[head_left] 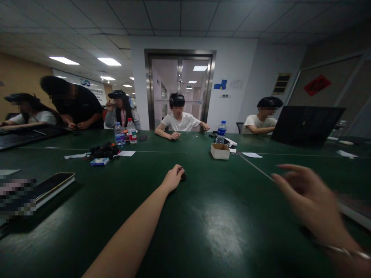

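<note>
Out over the green table [203, 200], my left hand [173, 178] is closed around a small black object [183, 176], mostly hidden by the fingers, so its kind does not show. My right hand [310, 197] is raised above the table on the right, blurred by motion. Its thumb and index finger are apart, and nothing shows between them. A bracelet [344, 251] circles the right wrist. Beneath that wrist, a dark thing [307, 231] lies partly hidden.
An open cardboard box [219, 151] stands ahead, before a water bottle [222, 131]. Left of centre are a black tangled pile [104, 150], a blue-white packet [99, 161] and two bottles. A phone [55, 185] lies near left. Several people sit or stand around; a dark laptop [308, 123] stands right.
</note>
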### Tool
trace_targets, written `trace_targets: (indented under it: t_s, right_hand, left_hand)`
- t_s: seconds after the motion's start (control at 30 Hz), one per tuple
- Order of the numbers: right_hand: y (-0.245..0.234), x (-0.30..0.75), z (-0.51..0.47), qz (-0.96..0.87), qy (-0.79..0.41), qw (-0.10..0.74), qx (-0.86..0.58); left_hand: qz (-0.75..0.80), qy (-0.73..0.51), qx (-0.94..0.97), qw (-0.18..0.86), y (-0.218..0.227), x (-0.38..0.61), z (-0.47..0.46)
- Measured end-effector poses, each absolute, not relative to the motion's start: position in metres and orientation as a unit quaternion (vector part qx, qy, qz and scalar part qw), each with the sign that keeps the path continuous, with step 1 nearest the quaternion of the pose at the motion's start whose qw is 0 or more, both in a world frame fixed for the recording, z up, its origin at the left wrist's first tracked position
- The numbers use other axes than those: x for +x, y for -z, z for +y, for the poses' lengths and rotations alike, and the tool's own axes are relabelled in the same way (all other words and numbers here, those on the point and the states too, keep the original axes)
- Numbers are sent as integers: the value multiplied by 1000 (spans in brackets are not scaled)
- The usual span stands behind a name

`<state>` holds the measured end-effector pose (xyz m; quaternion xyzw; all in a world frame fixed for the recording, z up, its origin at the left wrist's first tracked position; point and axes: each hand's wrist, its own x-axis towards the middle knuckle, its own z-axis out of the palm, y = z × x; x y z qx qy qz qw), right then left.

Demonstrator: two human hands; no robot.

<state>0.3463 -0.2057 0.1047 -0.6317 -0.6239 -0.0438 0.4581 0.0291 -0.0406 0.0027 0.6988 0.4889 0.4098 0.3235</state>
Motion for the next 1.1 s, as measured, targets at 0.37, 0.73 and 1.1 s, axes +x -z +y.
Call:
trace_targets:
  t_s: [0.37, 0.73, 1.1]
  right_hand:
    - [-12, 174, -36, -774, -153, 231, -570]
    - [5, 177, -23, -768, -193, 394, -466]
    - [0, 181, -19, -639, -456, 482, -390]
  left_hand:
    - [476, -461, 686, 302, 9, 24, -30]
    - [455, -507, 607, 410, 14, 22, -18]
    - [451, -498, 612, 418, 7, 20, -22]
